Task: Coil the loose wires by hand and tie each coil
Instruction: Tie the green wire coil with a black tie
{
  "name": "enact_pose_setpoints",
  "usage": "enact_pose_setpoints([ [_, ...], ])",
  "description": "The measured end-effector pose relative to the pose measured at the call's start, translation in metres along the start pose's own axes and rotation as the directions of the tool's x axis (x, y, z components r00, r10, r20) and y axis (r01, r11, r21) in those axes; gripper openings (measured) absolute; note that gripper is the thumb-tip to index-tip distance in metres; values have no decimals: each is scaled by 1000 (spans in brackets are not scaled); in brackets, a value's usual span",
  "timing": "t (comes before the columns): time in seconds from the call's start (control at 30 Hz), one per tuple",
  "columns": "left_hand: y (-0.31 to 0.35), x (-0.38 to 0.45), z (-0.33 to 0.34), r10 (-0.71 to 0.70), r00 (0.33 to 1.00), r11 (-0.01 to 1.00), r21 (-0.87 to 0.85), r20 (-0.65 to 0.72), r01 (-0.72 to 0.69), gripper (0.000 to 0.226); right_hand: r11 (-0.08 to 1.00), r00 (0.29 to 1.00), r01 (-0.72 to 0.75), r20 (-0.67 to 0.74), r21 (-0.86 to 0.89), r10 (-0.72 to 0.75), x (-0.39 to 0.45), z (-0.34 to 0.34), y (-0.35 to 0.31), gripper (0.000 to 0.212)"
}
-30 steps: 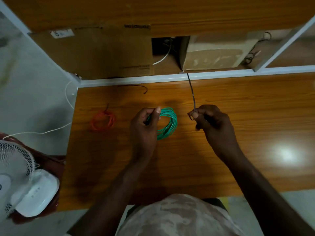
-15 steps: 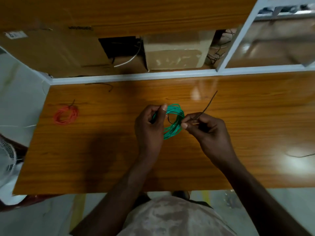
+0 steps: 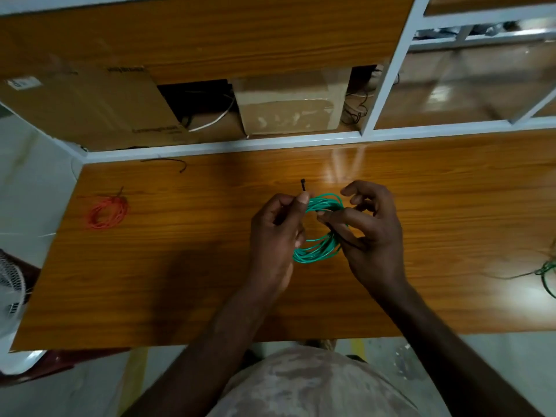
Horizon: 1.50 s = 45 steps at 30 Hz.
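While held just above the wooden counter, sits between both hands: green wire coil, near the counter's middle. Off to the left on the counter, well apart: tied orange wire coil; near the back edge, a short dark wire scrap; at the far right edge, loose green wire. Behind, on the shelf: two cardboard boxes; lower left, part of a white fan. Reaching in from below, both forearms. Left hand curled, thumb and forefinger pinching the coil's left side along with a black tie whose end pokes upward. Right hand pinching the coil's right side, remaining fingers loosely spread above.
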State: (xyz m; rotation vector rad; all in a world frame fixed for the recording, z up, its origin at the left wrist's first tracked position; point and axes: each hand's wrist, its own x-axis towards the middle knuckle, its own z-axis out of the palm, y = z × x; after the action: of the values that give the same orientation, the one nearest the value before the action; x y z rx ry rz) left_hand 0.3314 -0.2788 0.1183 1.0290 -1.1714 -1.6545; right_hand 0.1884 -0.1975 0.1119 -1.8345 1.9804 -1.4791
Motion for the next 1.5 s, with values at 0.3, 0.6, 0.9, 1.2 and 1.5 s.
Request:
enact_pose_setpoints([
  [0.3,15,14,-31,15,1000,999,41,-19,-14,20,987,994,-84,-56,138,92,3,23,-34,11],
  [0.6,18,24,-49,31,999,990,136,-20,-28,4,791,913,-338,-27,511,407,25,26,-79,23],
  [0.9,21,29,-50,43,996,990,136,-72,-33,14,915,918,-356,-110,189,380,22,34,-72,19],
  [1.2,25,21,-52,113,993,981,160,-23,-108,18,921,922,-384,-32,63,386,20,39,-71,16],
  [1.5,23,13,-51,159,987,976,151,-7,-157,21,920,921,-381,-54,88,387,17,37,-72,17],
])
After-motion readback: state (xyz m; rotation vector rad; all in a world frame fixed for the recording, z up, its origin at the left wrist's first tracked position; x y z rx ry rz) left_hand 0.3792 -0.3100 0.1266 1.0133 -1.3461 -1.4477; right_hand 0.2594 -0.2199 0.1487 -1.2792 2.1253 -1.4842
